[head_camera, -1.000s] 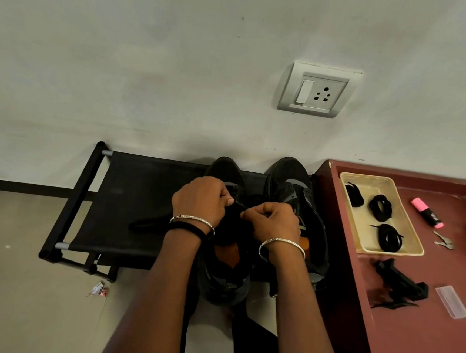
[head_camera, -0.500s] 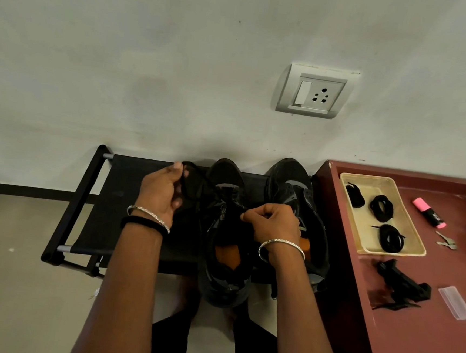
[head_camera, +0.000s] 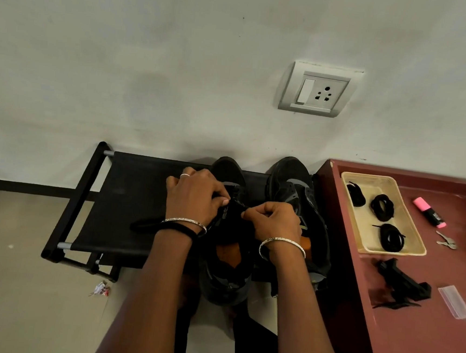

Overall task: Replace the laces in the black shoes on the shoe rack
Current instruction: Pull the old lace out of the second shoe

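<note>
Back from its sideways pull, the left hand (head_camera: 193, 196) joined the right hand (head_camera: 274, 222) in pinching the lace (head_camera: 144, 223) of the black shoe (head_camera: 227, 271); relacing seemed unfinished.

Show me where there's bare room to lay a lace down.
The shoe rack fabric is bare between its left rail and the left hand, save a lace loop by the wrist. The maroon table is bare near its front edge, below the black holder. Crowded: both black shoes and the right hand fill the rack's right; lace bundles fill the tray.
</note>
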